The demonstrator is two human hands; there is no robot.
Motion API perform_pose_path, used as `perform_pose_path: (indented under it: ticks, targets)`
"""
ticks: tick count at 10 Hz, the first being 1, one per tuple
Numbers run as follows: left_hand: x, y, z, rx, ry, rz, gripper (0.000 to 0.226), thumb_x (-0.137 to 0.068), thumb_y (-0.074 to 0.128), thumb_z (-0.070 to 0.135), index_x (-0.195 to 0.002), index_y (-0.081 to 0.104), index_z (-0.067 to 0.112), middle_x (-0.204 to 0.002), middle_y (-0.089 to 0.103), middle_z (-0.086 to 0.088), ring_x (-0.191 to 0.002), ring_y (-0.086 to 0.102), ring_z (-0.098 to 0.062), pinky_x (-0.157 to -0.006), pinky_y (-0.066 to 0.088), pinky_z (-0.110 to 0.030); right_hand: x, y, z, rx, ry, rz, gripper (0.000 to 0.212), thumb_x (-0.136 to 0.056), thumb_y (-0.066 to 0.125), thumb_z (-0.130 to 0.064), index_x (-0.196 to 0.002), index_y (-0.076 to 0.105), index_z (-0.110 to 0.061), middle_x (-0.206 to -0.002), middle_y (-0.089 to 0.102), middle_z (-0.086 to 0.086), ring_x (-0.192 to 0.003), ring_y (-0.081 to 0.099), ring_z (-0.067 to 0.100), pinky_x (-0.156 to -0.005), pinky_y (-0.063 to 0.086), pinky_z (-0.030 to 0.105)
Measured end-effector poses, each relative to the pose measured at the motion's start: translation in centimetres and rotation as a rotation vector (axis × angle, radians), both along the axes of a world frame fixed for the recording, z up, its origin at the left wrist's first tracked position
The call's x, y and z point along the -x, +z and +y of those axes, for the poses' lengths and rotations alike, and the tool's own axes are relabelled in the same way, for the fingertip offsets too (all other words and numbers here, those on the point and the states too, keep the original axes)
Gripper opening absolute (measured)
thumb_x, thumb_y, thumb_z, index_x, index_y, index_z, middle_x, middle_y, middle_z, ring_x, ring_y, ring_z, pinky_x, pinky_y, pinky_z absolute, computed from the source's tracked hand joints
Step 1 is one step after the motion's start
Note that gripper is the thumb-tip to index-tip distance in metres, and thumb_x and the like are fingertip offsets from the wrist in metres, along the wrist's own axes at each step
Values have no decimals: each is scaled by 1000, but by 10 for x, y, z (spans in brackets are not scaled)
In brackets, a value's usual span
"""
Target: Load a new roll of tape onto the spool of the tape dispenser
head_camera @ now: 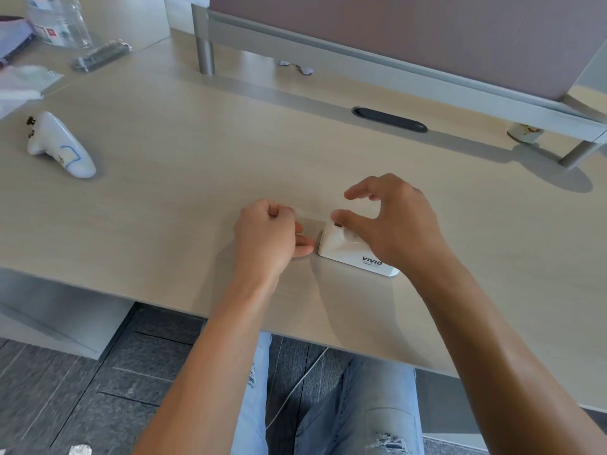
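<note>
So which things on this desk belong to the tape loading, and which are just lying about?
In use: white tape dispenser; clear tape strip; left hand; right hand.

Lying about: white controller; plastic bottle; clear packet; white wrappers.

Bright, even daylight fills the scene, casting soft shadows on the counter [197,178] (a round one far right). The far-left clutter is blurred, straight edges bow from wide-angle distortion, and faint sheen marks the forearms.

desk [197,178] | tape dispenser [348,251] | controller [59,146] | bottle [59,21]
</note>
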State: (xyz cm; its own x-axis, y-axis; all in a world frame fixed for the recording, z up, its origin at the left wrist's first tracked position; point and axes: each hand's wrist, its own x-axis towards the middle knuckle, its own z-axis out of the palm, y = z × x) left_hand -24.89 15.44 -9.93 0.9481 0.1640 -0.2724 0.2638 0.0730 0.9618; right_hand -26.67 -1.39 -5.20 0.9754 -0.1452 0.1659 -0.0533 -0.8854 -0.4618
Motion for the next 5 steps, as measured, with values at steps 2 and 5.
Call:
perform_pose_path:
  ticks: [2,5]
  targets:
    - [-6,3,5,-259,-92,-7,20,-90,51,6,-92,65,-9,-62,66,-12,-48,71,-39,-62,65,-59,-4,3,-6,-131,-11,118,43,-79,82,-56,-111,77,-29,-117,72,-10,-114,64,12,-89,53,30]
    - [23,-5,7,-509,35,-276,19,-90,51,9,-90,70,11,-76,75,-14,-63,76,-37,-67,65,-49,15,-9,-7,-512,-82,-124,16,-95,69,-30,-93,81,-20,-91,78,-6,-76,68,6,-66,45,13]
